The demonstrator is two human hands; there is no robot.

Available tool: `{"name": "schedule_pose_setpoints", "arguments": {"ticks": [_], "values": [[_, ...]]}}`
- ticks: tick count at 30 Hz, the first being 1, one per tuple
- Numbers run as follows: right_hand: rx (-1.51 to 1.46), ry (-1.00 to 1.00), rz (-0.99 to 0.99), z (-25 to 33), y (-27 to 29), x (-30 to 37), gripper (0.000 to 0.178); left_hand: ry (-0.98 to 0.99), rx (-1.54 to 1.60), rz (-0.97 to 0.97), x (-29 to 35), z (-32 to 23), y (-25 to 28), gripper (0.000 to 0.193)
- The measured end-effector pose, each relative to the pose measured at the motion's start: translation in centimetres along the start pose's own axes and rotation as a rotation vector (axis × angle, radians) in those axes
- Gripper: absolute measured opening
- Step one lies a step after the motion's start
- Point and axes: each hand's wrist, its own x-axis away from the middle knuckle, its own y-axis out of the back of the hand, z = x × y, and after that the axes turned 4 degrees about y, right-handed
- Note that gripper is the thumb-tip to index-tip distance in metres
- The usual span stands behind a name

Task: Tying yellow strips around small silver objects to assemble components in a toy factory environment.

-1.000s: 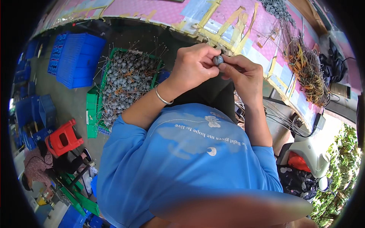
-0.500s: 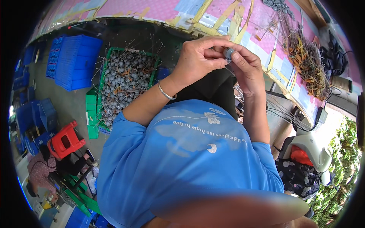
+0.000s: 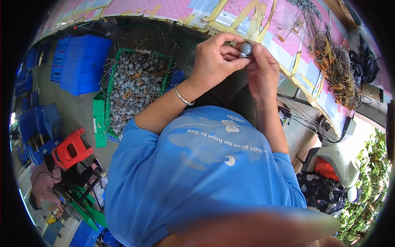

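Observation:
A small round grey cap (image 3: 246, 49) sits between my two hands, just off the near edge of the pink worktable (image 3: 173, 9). The fingers of my left hand (image 3: 216, 55) are curled, with thumb and index closed on the cap's left side. My right hand (image 3: 263, 64) pinches at its right side with thumb and fingers; part of those fingers is hidden behind the thumb. Something pale shows under the cap at the left thumb tip, too small to make out. On the table to the right lies a bundle of thin wires (image 3: 335, 72) with orange-brown parts.
A green crate (image 3: 110, 88) full of grey balls on wires stands at the left, beside a blue bin (image 3: 84, 66). Grey pieces (image 3: 304, 6) lie at the table's far right. A red stool (image 3: 72, 150) and another person (image 3: 45, 181) are at lower left. Black cables (image 3: 306, 125) hang at right.
Both hands have shifted slightly up and left. The grey cap has turned so that its rounded face shows more, and the right fingers have moved round its side.

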Motion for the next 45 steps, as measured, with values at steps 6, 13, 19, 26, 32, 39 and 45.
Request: {"name": "schedule_pose_setpoints", "arguments": {"ticks": [6, 13, 19, 26, 32, 39, 45], "values": [[0.240, 0.177, 0.006, 1.1, 1.1, -0.3, 0.026, -0.264, -0.162, 0.017, 0.4, 0.2, 2.0, 0.022], [0.274, 0.209, 0.026, 1.4, 0.7, -0.1, 0.027, -0.212, -0.157, 0.042, 0.8, -0.4, 2.6, 0.018], [0.409, 0.148, 0.353, 2.6, 1.5, 0.1, 0.023, -0.134, -0.088, 0.124, 1.3, -1.3, 3.6, 0.018], [0.410, 0.179, 0.544, 2.8, 1.2, -0.4, 0.022, -0.133, -0.170, 0.166, 2.6, -2.8, 4.4, 0.018], [0.306, 0.075, 0.706, -0.1, 0.9, -2.2, 0.025, -0.131, -0.283, 0.043, 4.7, -3.1, 6.0, 0.018], [0.429, -0.191, 0.692, -2.5, -2.9, -1.3, 0.039, 0.372, -0.327, -0.197, 7.6, -2.2, 16.9, 0.025], [0.510, -0.356, 0.717, -3.2, -2.1, -1.6, 0.035, 0.326, -0.689, -0.635, 10.2, -4.5, 26.0, 0.046]]}}
